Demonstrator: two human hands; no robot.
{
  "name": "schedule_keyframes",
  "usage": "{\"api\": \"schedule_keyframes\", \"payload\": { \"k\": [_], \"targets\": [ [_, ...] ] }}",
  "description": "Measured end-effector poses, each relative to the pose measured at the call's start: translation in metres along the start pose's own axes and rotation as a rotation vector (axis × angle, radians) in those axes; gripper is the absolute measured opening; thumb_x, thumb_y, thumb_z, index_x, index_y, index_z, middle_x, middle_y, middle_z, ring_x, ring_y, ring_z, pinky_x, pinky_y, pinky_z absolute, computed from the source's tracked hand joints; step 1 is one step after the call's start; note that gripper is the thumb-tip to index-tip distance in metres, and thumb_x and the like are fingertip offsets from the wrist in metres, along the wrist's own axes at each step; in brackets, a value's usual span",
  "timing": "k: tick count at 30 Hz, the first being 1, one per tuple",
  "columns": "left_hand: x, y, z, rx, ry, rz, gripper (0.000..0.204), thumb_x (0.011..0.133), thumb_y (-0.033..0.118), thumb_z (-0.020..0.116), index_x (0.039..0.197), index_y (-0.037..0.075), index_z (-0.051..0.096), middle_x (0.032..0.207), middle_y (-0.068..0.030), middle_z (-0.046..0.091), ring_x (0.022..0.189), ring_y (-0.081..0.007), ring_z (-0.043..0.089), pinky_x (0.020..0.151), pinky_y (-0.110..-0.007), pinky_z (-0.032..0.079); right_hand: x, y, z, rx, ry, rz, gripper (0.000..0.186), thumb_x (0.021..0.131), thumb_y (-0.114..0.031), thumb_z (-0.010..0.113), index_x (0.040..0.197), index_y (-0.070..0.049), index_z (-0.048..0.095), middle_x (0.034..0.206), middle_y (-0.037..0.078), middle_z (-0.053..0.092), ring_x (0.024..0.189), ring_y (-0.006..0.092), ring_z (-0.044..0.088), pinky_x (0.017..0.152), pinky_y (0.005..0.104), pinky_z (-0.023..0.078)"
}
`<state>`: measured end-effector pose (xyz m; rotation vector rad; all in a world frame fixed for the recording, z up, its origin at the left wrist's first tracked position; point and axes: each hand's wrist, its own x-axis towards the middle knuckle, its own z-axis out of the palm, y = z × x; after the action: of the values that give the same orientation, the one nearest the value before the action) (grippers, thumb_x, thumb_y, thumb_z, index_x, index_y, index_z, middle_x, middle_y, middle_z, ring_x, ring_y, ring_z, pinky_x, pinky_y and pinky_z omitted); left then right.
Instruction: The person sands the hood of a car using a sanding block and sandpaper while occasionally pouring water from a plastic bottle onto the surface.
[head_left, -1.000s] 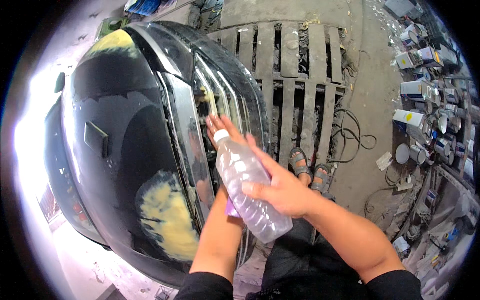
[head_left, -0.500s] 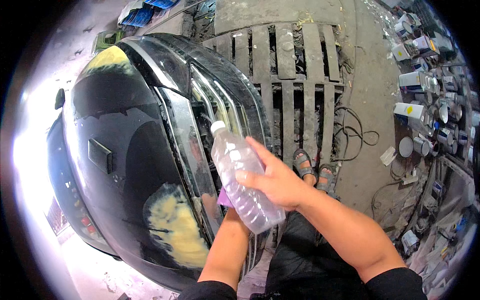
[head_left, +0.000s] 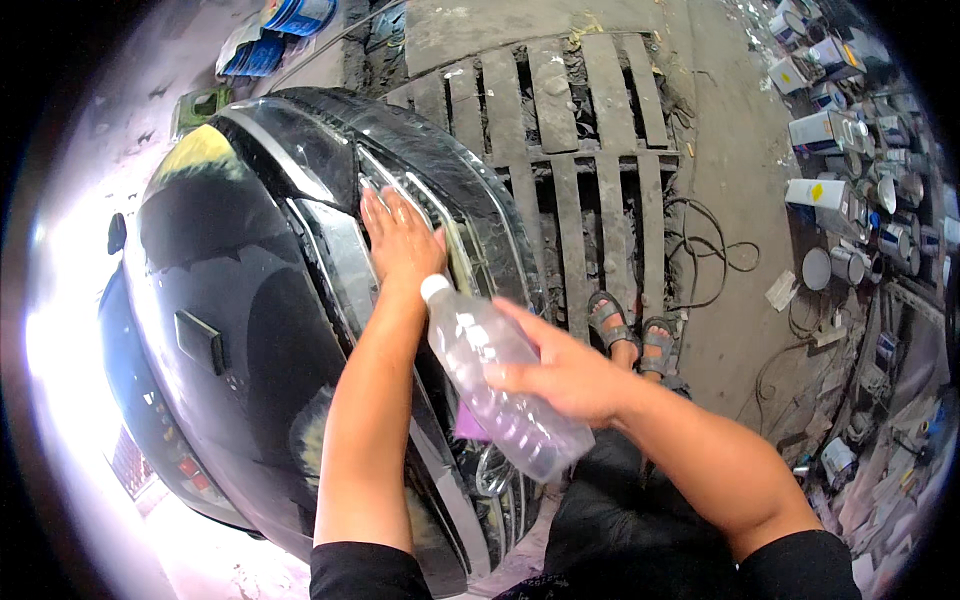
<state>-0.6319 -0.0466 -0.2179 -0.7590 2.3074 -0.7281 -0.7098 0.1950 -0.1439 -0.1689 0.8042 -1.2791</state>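
Note:
My left hand [head_left: 400,232] lies flat with fingers stretched out on the light trim at the edge of the black car [head_left: 240,250]; nothing shows in its grip. My right hand [head_left: 560,375] is wrapped round a clear plastic bottle [head_left: 475,340] with a white cap, tilted so the cap points up and left toward my left wrist. Some clear liquid seems to be inside it. From under the bottle peeks a flat purple piece [head_left: 472,424]; what holds it is hidden. A yellowish patch [head_left: 312,432] on the car body is partly covered by my left forearm.
Wooden slats [head_left: 560,100] with gaps between them lie beyond my sandalled feet [head_left: 615,330]. A black cable [head_left: 715,255] coils on the floor to their right. Many cans and tins [head_left: 830,205] crowd the right side. Blue buckets [head_left: 298,14] stand at the far left.
My left hand has come out from behind the bottle and reached forward onto the car's trim. The bottle in my right hand has shifted slightly right and nearer. The view has moved a little.

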Motion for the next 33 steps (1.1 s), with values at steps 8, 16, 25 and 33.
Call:
{"api": "schedule_keyframes", "payload": {
  "k": [8,16,25,33],
  "targets": [
    [-0.158,0.041,0.02,-0.144,-0.049,0.211,0.086,0.086,0.047,0.063,0.145,-0.01,0.039,0.157,-0.0285,0.029,0.149,-0.0506,0.011,0.122,-0.057,0.012,-0.072,0.076,-0.014,0.032,-0.026,0.208,0.1,0.091,-0.034,0.071,0.155,0.009,0.007,0.159,0.027,0.025,0.147,0.0281,0.027,0.118,0.0344,0.024],
    [-0.244,0.092,0.095,-1.329,-0.233,-0.089,0.065,0.096,0.035,0.047,0.15,0.002,0.034,0.16,-0.0286,0.02,0.151,-0.0442,0.009,0.122,-0.056,0.009,-0.066,0.045,-0.018,-0.028,-0.003,0.181,0.098,0.094,-0.03,0.07,0.157,0.004,0.004,0.157,0.023,0.03,0.141,0.0233,0.034,0.114,0.0321,0.03],
    [-0.066,0.103,0.027,-0.531,0.193,-0.205,0.087,0.086,0.032,0.064,0.15,-0.013,0.025,0.161,-0.0334,0.006,0.151,-0.0466,0.003,0.123,-0.052,0.007,-0.029,0.011,-0.032,-0.307,0.001,0.128,0.095,0.092,-0.028,0.071,0.156,0.006,0.01,0.154,0.027,0.034,0.141,0.0266,0.036,0.114,0.0338,0.031],
    [-0.248,0.144,0.081,-0.7,-0.003,-0.098,0.087,0.09,0.035,0.051,0.154,-0.009,0.012,0.163,-0.0313,0.003,0.152,-0.0442,-0.002,0.122,-0.055,-0.002,-0.068,0.086,-0.023,-0.278,-0.157,0.282,0.106,0.09,-0.036,0.07,0.156,0.003,-0.003,0.161,0.031,0.017,0.143,0.0309,0.036,0.115,0.0346,0.03]
  ]
}}
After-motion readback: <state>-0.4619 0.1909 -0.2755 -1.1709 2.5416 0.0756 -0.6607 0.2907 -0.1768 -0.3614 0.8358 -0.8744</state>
